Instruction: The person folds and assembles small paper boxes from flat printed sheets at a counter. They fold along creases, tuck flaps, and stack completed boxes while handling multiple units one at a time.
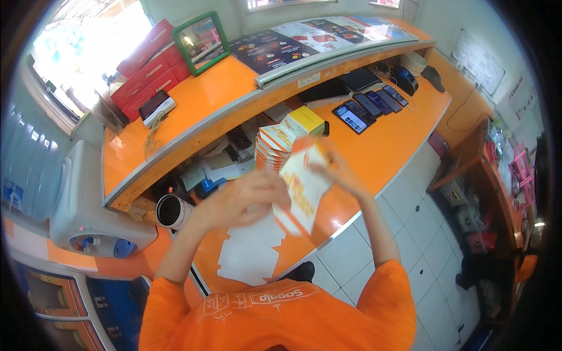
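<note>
A white cardboard food carton (305, 190) with orange and yellow print is held up in front of me, tilted, its edges blurred by motion. My right hand (339, 175) pinches it at the upper right, thumb on the printed face. My left hand (252, 198), smeared by movement, has bent fingers closed at the carton's left edge. Beneath lies a flat white cardboard sheet (249, 253) with notched edges. Just beyond the carton rises a stack of orange-and-white cartons (271, 146), beside a yellow box (305, 120).
Several phones (354, 116) lie on the orange counter (404, 131) at the right. A dark cup (174, 211) stands left of my forearm, near a water dispenser (96, 205). A raised shelf (193, 117) carries red boxes (149, 79) and a green-framed mirror (202, 44).
</note>
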{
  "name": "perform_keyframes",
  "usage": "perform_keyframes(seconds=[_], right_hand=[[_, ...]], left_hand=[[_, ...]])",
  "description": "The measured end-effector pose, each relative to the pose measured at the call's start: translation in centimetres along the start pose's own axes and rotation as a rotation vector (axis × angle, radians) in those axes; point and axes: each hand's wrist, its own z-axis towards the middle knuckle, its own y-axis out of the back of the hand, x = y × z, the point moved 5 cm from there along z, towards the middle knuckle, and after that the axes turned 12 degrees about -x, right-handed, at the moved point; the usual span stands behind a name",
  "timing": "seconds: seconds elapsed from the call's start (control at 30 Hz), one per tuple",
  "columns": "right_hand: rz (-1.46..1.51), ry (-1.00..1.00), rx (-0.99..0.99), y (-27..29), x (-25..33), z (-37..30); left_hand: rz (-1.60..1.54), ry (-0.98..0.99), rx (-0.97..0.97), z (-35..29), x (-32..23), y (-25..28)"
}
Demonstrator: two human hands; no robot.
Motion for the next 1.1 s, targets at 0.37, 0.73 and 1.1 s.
perform_keyframes(seconds=[0.37,0.73,1.1], right_hand=[[-0.729,0.069,-0.182,-0.9,-3.0,16.8],[-0.865,0.081,-0.285,-3.4,-3.1,15.4],[-0.835,0.038,-0.028,-2.3,-3.8,18.7]], left_hand=[[0.554,0.250,0.061,2.5,16.9,-4.1],[0.620,0.526,-0.101,-1.3,18.0,-6.0],[0.694,0.613,-0.286,6.6,17.6,-3.7]])
